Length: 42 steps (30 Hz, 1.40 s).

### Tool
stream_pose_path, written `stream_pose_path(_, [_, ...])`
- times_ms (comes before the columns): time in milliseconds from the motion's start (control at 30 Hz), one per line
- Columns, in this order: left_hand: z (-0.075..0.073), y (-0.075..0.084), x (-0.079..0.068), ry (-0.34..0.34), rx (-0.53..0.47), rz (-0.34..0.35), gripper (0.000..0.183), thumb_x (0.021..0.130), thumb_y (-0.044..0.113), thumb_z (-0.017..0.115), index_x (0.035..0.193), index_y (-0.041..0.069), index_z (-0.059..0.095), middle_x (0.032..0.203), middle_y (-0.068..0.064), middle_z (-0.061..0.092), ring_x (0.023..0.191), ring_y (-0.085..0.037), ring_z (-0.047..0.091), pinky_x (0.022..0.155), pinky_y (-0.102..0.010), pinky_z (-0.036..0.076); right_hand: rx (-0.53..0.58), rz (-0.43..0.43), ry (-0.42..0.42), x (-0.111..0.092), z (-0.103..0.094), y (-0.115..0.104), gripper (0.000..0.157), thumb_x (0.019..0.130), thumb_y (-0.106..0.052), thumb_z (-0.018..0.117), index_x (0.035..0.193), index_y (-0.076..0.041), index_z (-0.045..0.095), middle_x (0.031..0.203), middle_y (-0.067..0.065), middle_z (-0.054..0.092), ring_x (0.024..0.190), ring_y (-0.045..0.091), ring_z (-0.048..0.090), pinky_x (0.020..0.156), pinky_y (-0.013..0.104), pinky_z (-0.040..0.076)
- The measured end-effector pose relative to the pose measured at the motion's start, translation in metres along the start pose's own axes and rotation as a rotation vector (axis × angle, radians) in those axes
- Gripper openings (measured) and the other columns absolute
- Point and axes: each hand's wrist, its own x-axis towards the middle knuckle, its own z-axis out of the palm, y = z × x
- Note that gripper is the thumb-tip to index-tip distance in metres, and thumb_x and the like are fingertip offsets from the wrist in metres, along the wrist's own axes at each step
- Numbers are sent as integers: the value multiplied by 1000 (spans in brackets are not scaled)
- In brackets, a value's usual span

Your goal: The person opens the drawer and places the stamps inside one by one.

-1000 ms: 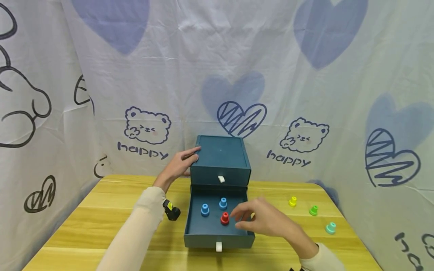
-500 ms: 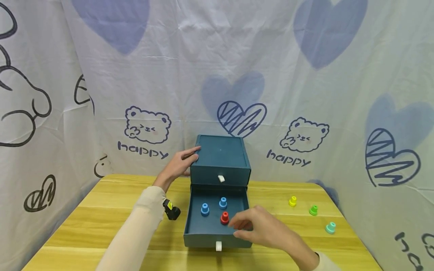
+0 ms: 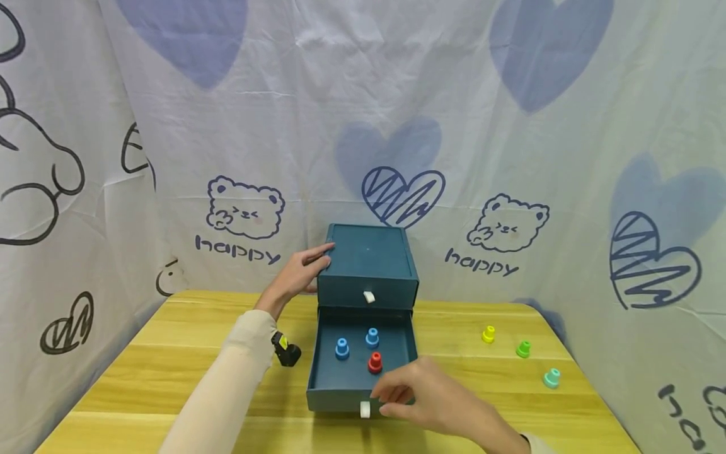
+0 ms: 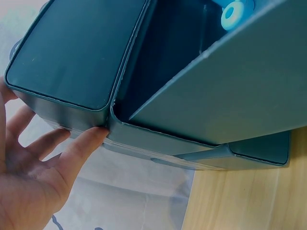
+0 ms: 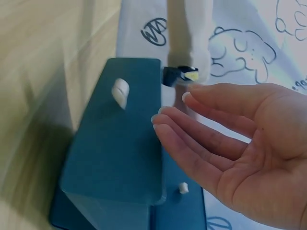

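A dark teal two-drawer box (image 3: 371, 252) stands on the table, its lower drawer (image 3: 334, 381) pulled out. In that drawer stand two blue pegs (image 3: 341, 349) and a red peg (image 3: 375, 362). My left hand (image 3: 297, 274) rests against the box's upper left side, its fingers (image 4: 79, 148) fairly straight along the wall in the left wrist view. Over the drawer's front right corner hovers my right hand (image 3: 422, 397), loosely bent and holding nothing. Close to its fingertips is the lower drawer's white pull tab (image 3: 365, 410); the upper drawer's tab (image 5: 183, 188) also shows in the right wrist view.
Right of the box, a yellow peg (image 3: 488, 334), a green peg (image 3: 524, 349) and a mint peg (image 3: 551, 378) stand on the wooden table (image 3: 142, 378). A printed cloth (image 3: 317, 126) hangs behind. A black wrist camera (image 3: 286, 350) sits at the left wrist.
My right hand has moved toward the front and slightly left, from beside the red peg to the drawer's front edge. My left hand keeps its place on the box.
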Motion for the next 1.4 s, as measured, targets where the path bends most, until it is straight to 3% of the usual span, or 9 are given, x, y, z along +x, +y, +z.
stream_pose_path(400, [0,1,-1,1,4,1,54,109,35,49,161,22,39,169,-17,29,151,-43,37,104,-64,51,13,63,-26,7,32,13,26,92,-11,77,118,-12,78,106,-4,80,80,-6,65,76,11,55])
stream_pose_path(733, [0,4,0,1,-6,8,54,109,35,49,160,21,40,169,-18,31,150,-43,39,102,-63,53,6,72,-4,11,46,19,26,94,-10,74,120,-9,76,106,3,80,80,-4,66,77,12,57])
stream_pose_path(1033, [-1,3,-2,10,5,0,54,109,35,49,161,22,40,169,-17,30,151,-43,38,103,-63,52,-15,74,54,14,54,19,23,96,-10,71,118,-7,76,99,1,80,74,-5,61,75,11,54])
stream_pose_path(1400, [0,3,-2,13,7,-8,53,109,35,49,160,23,40,169,-17,30,151,-44,39,103,-64,51,-131,-2,148,16,58,17,14,95,-6,71,107,-8,80,92,0,81,72,-9,62,71,9,54])
